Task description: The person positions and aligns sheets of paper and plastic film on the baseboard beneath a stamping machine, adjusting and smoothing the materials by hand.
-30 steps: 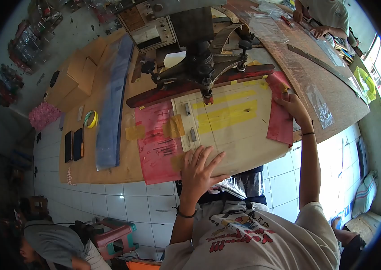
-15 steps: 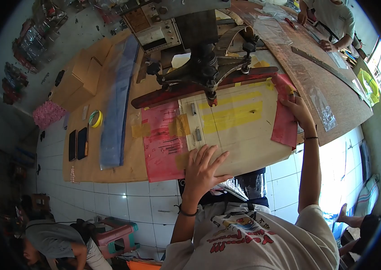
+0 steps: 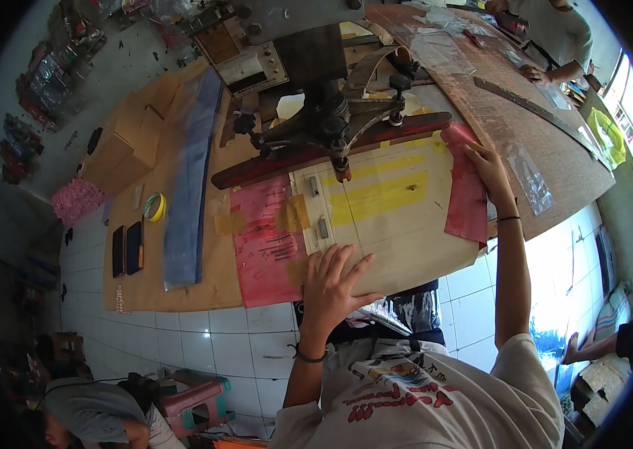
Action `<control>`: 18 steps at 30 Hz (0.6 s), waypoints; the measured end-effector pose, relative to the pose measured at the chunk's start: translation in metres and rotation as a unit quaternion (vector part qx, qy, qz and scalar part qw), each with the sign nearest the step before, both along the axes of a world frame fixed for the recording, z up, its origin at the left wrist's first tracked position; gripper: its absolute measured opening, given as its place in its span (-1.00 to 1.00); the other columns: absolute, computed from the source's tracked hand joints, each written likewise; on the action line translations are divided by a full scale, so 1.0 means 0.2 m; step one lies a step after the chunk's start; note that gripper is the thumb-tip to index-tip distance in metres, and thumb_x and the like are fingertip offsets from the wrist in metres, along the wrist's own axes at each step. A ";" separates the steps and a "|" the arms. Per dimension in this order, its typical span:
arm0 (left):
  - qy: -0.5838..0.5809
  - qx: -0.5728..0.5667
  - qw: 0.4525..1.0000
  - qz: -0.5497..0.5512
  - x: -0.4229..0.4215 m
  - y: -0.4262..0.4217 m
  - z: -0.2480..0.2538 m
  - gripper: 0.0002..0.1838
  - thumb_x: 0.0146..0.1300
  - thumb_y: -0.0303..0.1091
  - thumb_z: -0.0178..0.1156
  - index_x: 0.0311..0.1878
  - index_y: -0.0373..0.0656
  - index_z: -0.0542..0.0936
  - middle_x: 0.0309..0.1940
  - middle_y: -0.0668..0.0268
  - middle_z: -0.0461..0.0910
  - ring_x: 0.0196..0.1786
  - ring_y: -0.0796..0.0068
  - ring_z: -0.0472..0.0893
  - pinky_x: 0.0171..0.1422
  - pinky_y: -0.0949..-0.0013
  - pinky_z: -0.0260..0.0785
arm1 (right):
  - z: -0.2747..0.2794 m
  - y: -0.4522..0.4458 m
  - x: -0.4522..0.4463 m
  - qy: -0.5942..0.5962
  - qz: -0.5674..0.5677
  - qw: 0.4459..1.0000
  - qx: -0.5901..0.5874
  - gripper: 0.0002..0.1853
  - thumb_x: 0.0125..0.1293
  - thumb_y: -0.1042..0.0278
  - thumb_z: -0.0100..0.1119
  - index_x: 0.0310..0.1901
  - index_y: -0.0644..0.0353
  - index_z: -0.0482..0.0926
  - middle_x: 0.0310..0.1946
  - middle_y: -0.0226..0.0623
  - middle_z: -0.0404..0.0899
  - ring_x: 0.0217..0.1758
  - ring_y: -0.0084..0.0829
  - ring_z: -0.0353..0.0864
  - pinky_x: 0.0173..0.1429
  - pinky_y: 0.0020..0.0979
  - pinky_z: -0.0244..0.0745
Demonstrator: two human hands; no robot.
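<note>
A flat cream board [image 3: 399, 258] with yellow tape strips lies in front of me, bordered by a red sheet on the left [image 3: 265, 247] and a red strip on the right [image 3: 466, 198]. My left hand [image 3: 335, 288] rests on the board's near edge, fingers spread and flat. At the far right, my right hand [image 3: 489, 168] bends its fingers over the red strip's edge; its thumb is hard to make out. Two small metal pieces, one a grey block [image 3: 323, 228], sit on the board. Just above its far side is a press head [image 3: 337, 123] with a dark red bar [image 3: 257, 173].
Left on the brown table [image 3: 215, 288] are blue plastic sheeting [image 3: 188, 187], a tape roll [image 3: 155, 207], two dark phones [image 3: 134, 247] and a cardboard box [image 3: 126, 146]. A co-worker [image 3: 556, 37] works at the right table; another person [image 3: 96, 404] bends low at lower left.
The view has shifted slightly, so the press and board appear a little further left. My right hand has slid a little up along the red strip's edge; my left hand stays on the board.
</note>
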State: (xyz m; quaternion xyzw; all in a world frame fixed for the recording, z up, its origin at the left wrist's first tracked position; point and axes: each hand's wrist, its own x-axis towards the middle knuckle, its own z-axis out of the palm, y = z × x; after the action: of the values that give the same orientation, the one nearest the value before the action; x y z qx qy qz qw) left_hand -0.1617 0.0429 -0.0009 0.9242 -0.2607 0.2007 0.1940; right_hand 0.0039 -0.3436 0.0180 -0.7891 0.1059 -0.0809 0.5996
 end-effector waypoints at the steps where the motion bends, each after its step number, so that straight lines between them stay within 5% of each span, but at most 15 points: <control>1: 0.000 -0.001 1.000 0.000 0.00 0.00 0.00 -0.23 -0.06 0.34 0.49 0.21 0.15 0.72 0.22 0.29 0.54 0.32 0.16 0.49 0.44 -0.09 0.27 | 0.01 0.01 0.00 -0.014 -0.009 1.000 -0.004 -0.55 0.49 0.17 0.25 0.25 0.33 0.62 -0.05 -0.30 0.74 -0.02 -0.59 0.65 0.06 -0.53 0.52; 9: -0.004 -0.008 1.000 -0.001 0.00 -0.01 0.01 -0.24 -0.05 0.33 0.48 0.19 0.11 0.73 0.21 0.29 0.53 0.31 0.18 0.49 0.42 -0.06 0.27 | -0.09 -0.03 0.08 -0.108 -0.067 0.991 0.036 -0.60 0.47 0.31 0.26 0.24 0.35 0.60 -0.01 -0.25 0.75 0.01 -0.53 0.69 0.10 -0.47 0.54; 18: -0.003 -0.007 1.000 -0.003 0.00 -0.01 0.01 -0.25 -0.04 0.32 0.48 0.19 0.11 0.73 0.21 0.28 0.53 0.31 0.17 0.49 0.42 -0.07 0.27 | -0.14 -0.13 0.12 -0.101 -0.087 0.987 -0.093 -0.61 0.40 0.33 0.30 0.19 0.30 0.63 -0.11 -0.17 0.78 -0.10 -0.47 0.73 -0.01 -0.39 0.56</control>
State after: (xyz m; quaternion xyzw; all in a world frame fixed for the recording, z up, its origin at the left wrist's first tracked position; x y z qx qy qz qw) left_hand -0.1622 0.0406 0.0006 0.9214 -0.2628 0.2046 0.2001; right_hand 0.0278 -0.3690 -0.0095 -0.8172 0.1051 -0.2214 0.5217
